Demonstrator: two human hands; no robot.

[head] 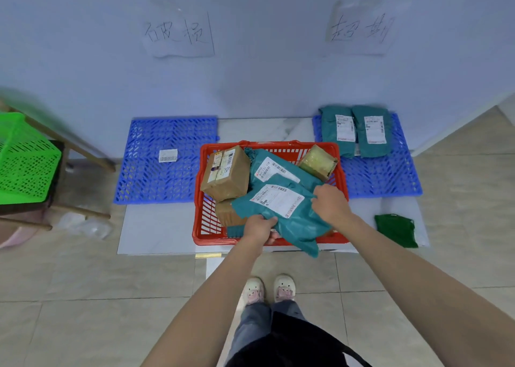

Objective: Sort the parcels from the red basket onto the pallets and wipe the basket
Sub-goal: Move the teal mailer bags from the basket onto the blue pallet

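Note:
The red basket point(206, 216) sits on the floor between two blue pallets. It holds a brown box point(226, 174), a smaller brown box point(229, 213) under it, a tape-wrapped parcel point(317, 162) and two teal mailer bags. My left hand point(260, 226) grips the near edge of the top teal bag point(289, 213), and my right hand point(330, 203) grips its right edge. The bag is lifted over the basket's front rim. The left pallet point(145, 182) bears only a small white label point(168, 155). Two teal bags point(355, 129) lie on the right pallet point(387, 177).
A dark green cloth point(397, 230) lies on the white board right of the basket. A green basket point(25, 160) rests on a wooden stand at the left. Crumpled clear plastic point(89, 224) lies on the floor. Handwritten paper signs hang on the wall above each pallet.

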